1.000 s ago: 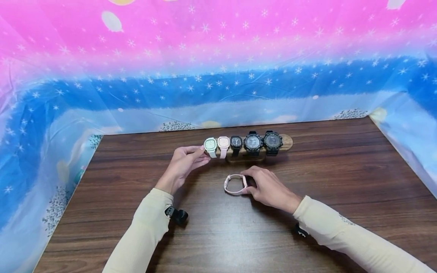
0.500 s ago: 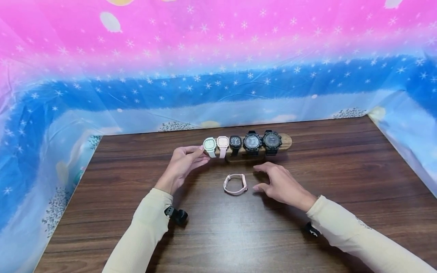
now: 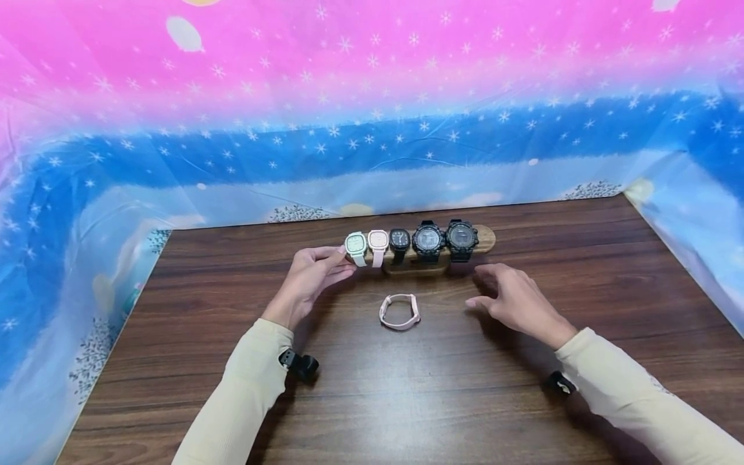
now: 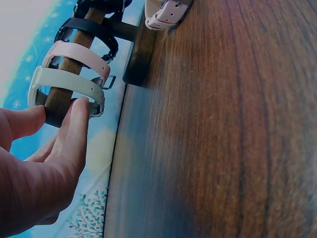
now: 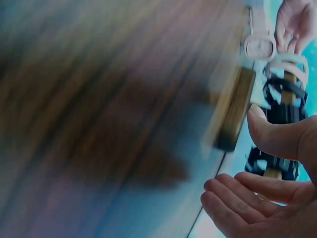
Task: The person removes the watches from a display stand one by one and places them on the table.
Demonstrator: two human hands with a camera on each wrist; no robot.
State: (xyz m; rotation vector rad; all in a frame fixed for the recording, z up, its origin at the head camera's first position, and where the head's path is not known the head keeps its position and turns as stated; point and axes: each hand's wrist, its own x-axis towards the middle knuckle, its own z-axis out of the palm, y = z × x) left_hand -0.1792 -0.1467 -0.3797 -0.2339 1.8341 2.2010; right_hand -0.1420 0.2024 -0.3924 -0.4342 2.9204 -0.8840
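My left hand point(image 3: 308, 278) pinches the left end of a wooden watch stand point(image 3: 485, 239) between thumb and fingers. In the left wrist view the thumb and fingertips press the end of its bar point(image 4: 58, 103), beside the mint strap. Along the bar sit a mint watch point(image 3: 356, 245), a pink watch point(image 3: 378, 240), a small black square watch point(image 3: 400, 240) and two bulky black watches point(image 3: 428, 239). Another pink watch point(image 3: 400, 327), its strap a loop, lies on the table in front of the stand. My right hand point(image 3: 520, 303) holds nothing, fingers and thumb apart, right of that loose watch.
The stand's base point(image 3: 415, 268) rests on a brown wood-grain table point(image 3: 360, 413). A pink and blue snowflake-patterned cloth point(image 3: 349, 148) hangs behind and at both sides. Black wrist cameras point(image 3: 299, 365) are strapped at both sleeves.
My right hand has let go of the loose pink watch and moved right, away from it. That watch stays on the table. My left hand keeps its place on the stand.
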